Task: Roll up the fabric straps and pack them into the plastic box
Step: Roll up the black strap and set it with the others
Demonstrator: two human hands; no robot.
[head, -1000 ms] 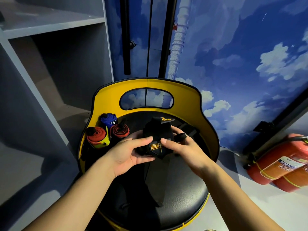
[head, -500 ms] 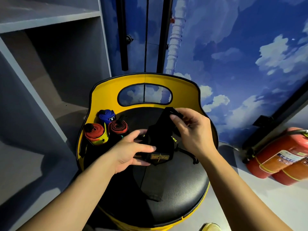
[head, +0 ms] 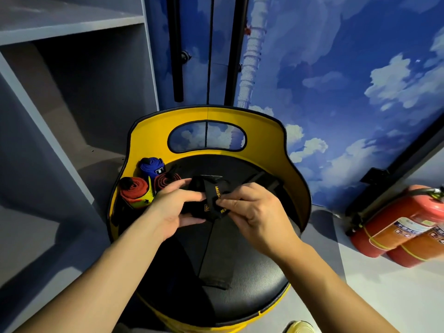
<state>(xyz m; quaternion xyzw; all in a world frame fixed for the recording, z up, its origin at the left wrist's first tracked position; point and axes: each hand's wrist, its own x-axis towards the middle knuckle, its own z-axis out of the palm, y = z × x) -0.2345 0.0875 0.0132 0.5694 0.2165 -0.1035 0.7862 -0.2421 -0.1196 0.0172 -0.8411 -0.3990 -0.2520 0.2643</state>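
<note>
A black fabric strap [head: 211, 200] with yellow lettering is partly rolled above the black round seat [head: 252, 272] of a yellow-backed stool. My left hand [head: 175, 207] grips the roll from the left, and my right hand [head: 249, 207] pinches its right side. The strap's loose tail [head: 213, 263] hangs down onto the seat. Three rolled straps stand at the seat's left rim: a blue one [head: 151, 167], a red one with a yellow band [head: 134, 192], and a dark red one [head: 165, 180]. No plastic box is in view.
The stool's yellow backrest [head: 264, 140] curves round the far side. A grey shelf unit [head: 60, 104] stands to the left. Two red fire extinguishers [head: 398, 227] lie on the floor at the right. A yellow shoe tip [head: 298, 328] shows at the bottom.
My right hand has come down from the strap's upper end to the right side of the roll. The roll has turned further between both hands.
</note>
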